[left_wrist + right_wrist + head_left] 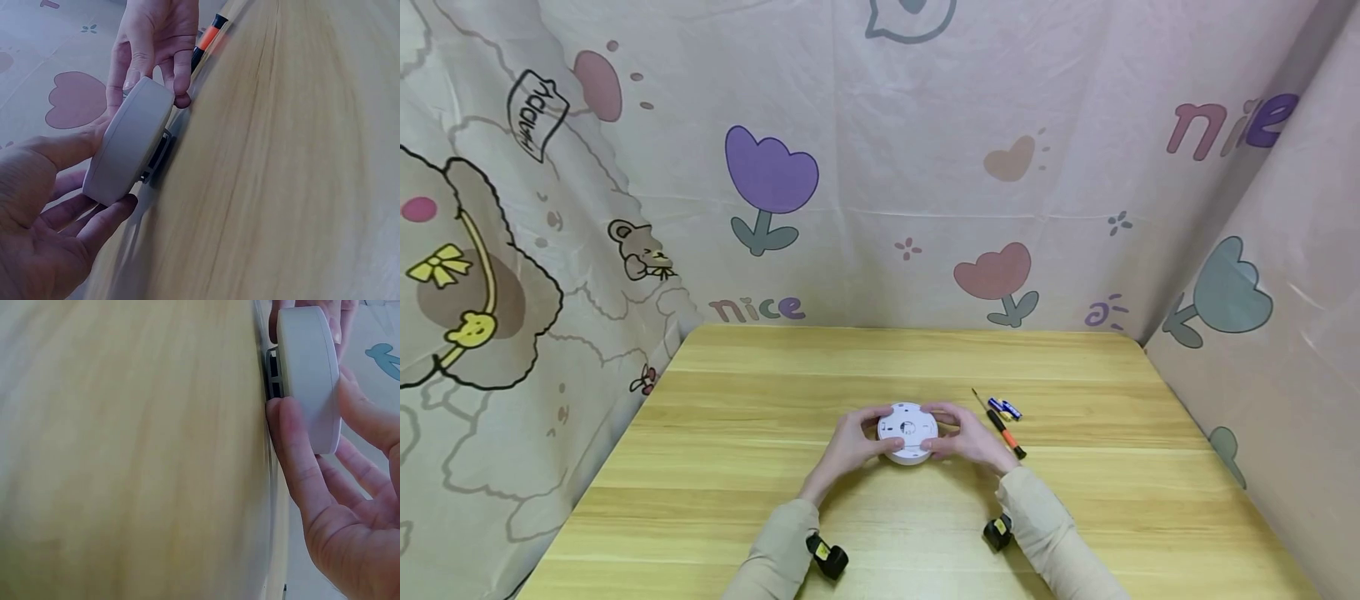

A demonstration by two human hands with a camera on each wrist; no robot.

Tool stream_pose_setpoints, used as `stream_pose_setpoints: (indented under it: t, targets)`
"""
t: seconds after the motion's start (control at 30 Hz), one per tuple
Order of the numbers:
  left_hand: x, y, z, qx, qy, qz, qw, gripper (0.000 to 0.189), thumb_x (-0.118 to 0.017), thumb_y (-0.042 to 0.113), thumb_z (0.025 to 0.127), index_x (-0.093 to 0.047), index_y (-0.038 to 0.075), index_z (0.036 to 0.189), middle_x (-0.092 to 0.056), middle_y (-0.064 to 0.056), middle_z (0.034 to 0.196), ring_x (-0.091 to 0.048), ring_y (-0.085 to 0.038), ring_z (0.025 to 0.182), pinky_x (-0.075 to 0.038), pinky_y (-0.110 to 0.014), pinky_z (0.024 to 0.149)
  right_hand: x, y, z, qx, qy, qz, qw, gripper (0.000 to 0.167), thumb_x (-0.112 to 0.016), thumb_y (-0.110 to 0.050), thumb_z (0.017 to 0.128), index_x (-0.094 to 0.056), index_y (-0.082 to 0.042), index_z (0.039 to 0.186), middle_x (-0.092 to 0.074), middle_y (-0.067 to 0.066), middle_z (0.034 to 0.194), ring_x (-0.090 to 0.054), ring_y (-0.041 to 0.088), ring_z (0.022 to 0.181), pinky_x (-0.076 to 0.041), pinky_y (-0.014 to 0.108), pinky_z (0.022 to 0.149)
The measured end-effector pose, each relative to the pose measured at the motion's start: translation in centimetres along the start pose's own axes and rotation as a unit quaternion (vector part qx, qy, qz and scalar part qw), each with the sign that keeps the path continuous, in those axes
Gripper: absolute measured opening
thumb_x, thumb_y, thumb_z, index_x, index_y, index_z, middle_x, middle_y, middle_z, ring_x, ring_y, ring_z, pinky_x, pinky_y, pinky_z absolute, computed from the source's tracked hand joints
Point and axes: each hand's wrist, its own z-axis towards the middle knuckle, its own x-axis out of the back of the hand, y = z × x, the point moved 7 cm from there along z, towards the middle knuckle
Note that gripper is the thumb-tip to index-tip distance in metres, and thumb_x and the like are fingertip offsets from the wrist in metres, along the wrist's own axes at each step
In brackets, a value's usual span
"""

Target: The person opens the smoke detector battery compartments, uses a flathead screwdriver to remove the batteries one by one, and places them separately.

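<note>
A round white smoke detector is held just over the wooden table, flat back upward, with slots and small print showing. My left hand grips its left edge, thumb on the upper face and fingers around the side. From the opposite side my right hand grips the right edge in the same way. The left wrist view shows the detector's smooth side wall and a dark vented part on its underside, close over the tabletop. In the right wrist view, fingertips of my right hand press near that vented part.
To the right of my right hand lies a screwdriver with an orange and black handle. Several small blue batteries lie beside its shaft. A patterned curtain hangs behind the table. Black camera boxes sit at both wrists.
</note>
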Motion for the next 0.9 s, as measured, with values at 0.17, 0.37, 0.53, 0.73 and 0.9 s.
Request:
stream_pose_setpoints:
  t: [0.17,0.37,0.53,0.73,0.9]
  targets:
    - [-0.05,-0.01,0.11,0.0,0.001,0.01,1.0,0.06,-0.083,0.015,0.082,-0.06,-0.002,0.134,-0.061,-0.025,0.138,-0.061,-0.04,0.127,-0.052,-0.047,0.108,0.14,-0.05,-0.02,0.005,0.008,-0.036,0.9993,0.07,-0.078,-0.006,0.085,-0.043,0.003,0.146,-0.041,0.036,0.151,-0.052,0.051,0.132,-0.061,0.04,0.094]
    - [-0.08,0.07,0.2,0.001,-0.002,0.015,0.9999,0.062,-0.083,0.014,0.082,-0.058,-0.004,0.136,-0.061,-0.025,0.138,-0.061,-0.04,0.127,-0.051,-0.047,0.109,0.41,-0.08,0.05,0.014,0.015,-0.08,0.9966,0.071,-0.08,-0.009,0.083,-0.046,0.001,0.144,-0.044,0.032,0.151,-0.048,0.049,0.137,-0.054,0.048,0.105]
    - [-0.08,0.07,0.22,0.005,-0.004,0.015,0.9999,0.063,-0.083,0.016,0.082,-0.058,-0.003,0.137,-0.061,-0.024,0.139,-0.061,-0.039,0.128,-0.051,-0.048,0.109,0.53,-0.08,0.03,-0.002,0.023,-0.087,0.996,0.071,-0.082,-0.01,0.08,-0.048,-0.003,0.142,-0.046,0.032,0.149,-0.055,0.048,0.13,-0.059,0.045,0.098]
    - [-0.02,0.08,0.18,-0.002,-0.001,0.027,0.9996,0.061,-0.082,0.016,0.083,-0.059,-0.002,0.136,-0.062,-0.023,0.138,-0.061,-0.039,0.127,-0.049,-0.05,0.111,0.38,-0.1,-0.22,-0.024,0.021,-0.068,0.9972,0.066,-0.083,-0.009,0.079,-0.051,-0.006,0.137,-0.047,0.035,0.147,-0.07,0.04,0.109,-0.063,0.039,0.085]
    - [0.11,0.08,0.17,-0.008,0.006,0.031,0.9995,0.059,-0.082,0.015,0.083,-0.06,-0.003,0.135,-0.062,-0.024,0.137,-0.061,-0.04,0.127,-0.049,-0.05,0.111,0.27,-0.17,-0.15,-0.024,0.016,-0.057,0.9979,0.063,-0.083,-0.009,0.08,-0.051,-0.006,0.135,-0.047,0.037,0.146,-0.071,0.038,0.105,-0.063,0.038,0.083]
